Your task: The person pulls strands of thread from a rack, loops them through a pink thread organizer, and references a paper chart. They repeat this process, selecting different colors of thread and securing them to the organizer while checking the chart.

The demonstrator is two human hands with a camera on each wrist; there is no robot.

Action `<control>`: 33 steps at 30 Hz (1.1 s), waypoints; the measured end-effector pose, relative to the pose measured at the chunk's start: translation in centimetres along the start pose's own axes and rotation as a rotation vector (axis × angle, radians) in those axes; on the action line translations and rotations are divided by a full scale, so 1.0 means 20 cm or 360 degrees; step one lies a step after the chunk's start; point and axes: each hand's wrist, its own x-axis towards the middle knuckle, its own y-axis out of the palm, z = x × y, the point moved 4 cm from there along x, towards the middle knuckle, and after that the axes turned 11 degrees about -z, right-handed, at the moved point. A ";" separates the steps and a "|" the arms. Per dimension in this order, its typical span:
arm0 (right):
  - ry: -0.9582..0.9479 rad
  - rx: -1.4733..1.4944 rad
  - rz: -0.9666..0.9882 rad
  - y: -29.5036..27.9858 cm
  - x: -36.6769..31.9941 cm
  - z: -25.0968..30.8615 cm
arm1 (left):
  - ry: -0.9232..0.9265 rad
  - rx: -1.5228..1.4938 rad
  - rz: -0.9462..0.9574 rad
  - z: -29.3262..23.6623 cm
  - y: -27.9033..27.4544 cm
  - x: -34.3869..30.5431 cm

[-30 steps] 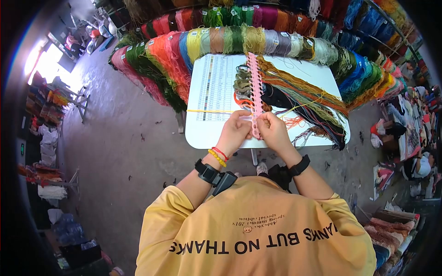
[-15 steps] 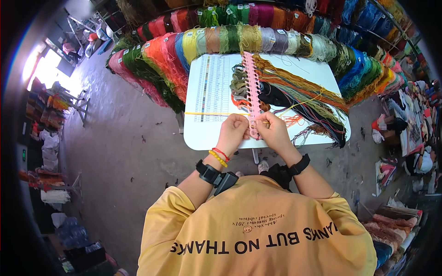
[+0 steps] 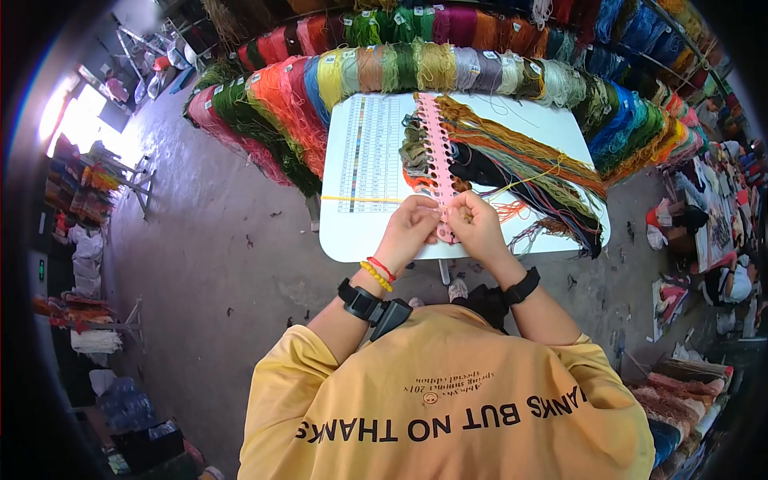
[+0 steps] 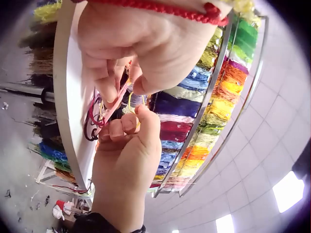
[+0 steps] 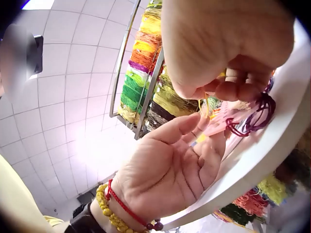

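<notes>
A long pink strip (image 3: 437,152) with holes along both edges lies lengthwise on the white table (image 3: 360,240), its near end between the hands. My left hand (image 3: 412,226), wearing red and yellow bracelets, pinches yellow thread (image 4: 130,99) beside the strip. Facing it, my right hand (image 3: 478,228) has its thumb and fingers closed on the same thread, which makes a small loop between the hands in both wrist views. Yellow thread also stretches left across the table. Hanks of colored thread (image 3: 520,168) hang from the strip's holes and spread right. Dark red thread loops (image 5: 262,114) show near its close end.
A printed color chart (image 3: 372,152) lies on the table's left part. Behind the table, racks carry rows of tagged thread hanks (image 3: 400,68). More thread bundles (image 3: 680,400) are piled at the lower right. Grey floor (image 3: 200,240) surrounds the table.
The strip's far end has swung a little to the left, while its near end has shifted slightly right. Both hands stay at the near end, with small finger movements around the yellow thread.
</notes>
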 end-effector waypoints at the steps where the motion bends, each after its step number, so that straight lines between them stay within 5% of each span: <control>1: 0.0009 0.0038 0.0015 0.00 0.00 0.00 | 0.0018 0.0031 0.0054 0.00 0.01 0.00; 11: -0.0115 -0.0455 0.0082 -0.02 -0.02 0.05 | -0.0120 -0.0002 -0.0054 0.02 -0.02 0.01; 17: -0.0077 -0.0224 -0.0100 -0.05 -0.02 0.01 | -0.0184 -0.0138 -0.0182 0.03 -0.02 0.01; 33: -0.0330 -0.0635 -0.0018 0.02 -0.04 0.01 | -0.0201 0.0090 -0.0035 0.05 -0.03 0.04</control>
